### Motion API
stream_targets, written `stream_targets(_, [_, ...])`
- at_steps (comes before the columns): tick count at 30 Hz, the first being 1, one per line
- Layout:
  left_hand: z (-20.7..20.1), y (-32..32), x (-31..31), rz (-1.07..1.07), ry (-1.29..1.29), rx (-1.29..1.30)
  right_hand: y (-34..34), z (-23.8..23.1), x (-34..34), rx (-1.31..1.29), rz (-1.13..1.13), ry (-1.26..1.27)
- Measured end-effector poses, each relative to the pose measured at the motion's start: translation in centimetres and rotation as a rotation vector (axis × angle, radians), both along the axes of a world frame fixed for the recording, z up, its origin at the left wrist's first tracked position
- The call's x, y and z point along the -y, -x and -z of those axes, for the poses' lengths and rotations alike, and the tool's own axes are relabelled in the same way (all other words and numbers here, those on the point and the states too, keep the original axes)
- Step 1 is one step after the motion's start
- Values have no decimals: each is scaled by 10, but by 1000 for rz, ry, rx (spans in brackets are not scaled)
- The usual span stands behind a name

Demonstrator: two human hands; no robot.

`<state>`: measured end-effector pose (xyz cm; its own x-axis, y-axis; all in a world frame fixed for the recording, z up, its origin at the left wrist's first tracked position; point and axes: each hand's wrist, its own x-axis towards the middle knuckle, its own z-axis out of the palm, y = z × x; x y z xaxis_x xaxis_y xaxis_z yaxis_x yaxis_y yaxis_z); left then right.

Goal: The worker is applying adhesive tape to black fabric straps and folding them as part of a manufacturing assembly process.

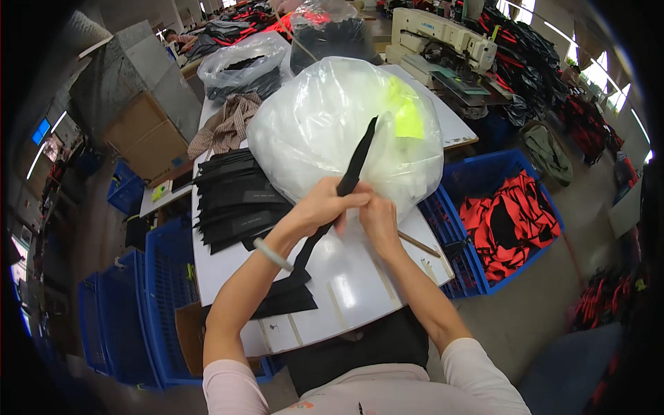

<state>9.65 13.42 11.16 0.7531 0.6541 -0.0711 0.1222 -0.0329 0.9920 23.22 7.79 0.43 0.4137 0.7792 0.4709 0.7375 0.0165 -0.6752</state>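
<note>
My left hand [321, 206] is closed around a long black fabric strip [357, 160], which sticks up past my fingers and hangs down toward the table. Close against it, my right hand [379, 216] is pinched shut; whatever lies between its fingertips is hidden. Just beyond both hands bulges a large clear plastic bag [311, 124] of whitish contents, with a neon yellow patch [408, 114] at its right side. To the left lies a row of overlapping black fabric pieces [232, 190]. More black pieces [287, 299] rest below my left forearm.
The white table [346, 294] carries a thin brown stick [418, 243] by my right wrist. A blue crate [515, 266] of red and black pieces stands right; blue crates [162, 297] stand left. A checked cloth [228, 124] and sewing machine [443, 34] are farther back.
</note>
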Motion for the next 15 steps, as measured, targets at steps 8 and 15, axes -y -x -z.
stream_targets(8, [29,-21,-50,-240,106,85,10,15,-2,-153,109,-103])
stream_targets(15, [34,-15,-55,-390,-37,82,18,4,7,76,124,-187])
